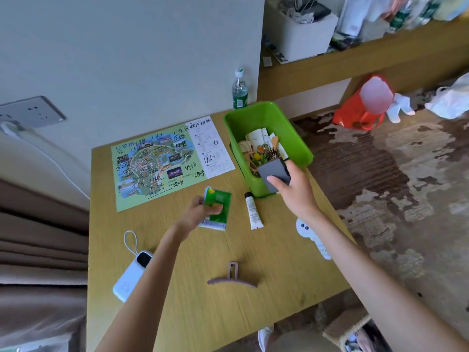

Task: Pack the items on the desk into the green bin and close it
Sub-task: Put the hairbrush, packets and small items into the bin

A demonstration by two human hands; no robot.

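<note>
Far left on the desk [279,262], I'm seeing a white power bank [133,275] lying flat, with a scribbled map sheet [162,161] behind it. Moving across, my left hand [200,212] is curling its fingers round a green packet [220,199], lifting it just above the wood. A brown hair claw [232,276] and a white tube [252,212] are lying nearby. Next, the green bin [256,110] is sitting open at the desk's far right corner, holding folded white papers [256,137], a bristly hairbrush [274,153] and small colourful bits I can't identify. My right hand [297,189] is pinching a dark grey block [272,171] over the bin's near rim.
</note>
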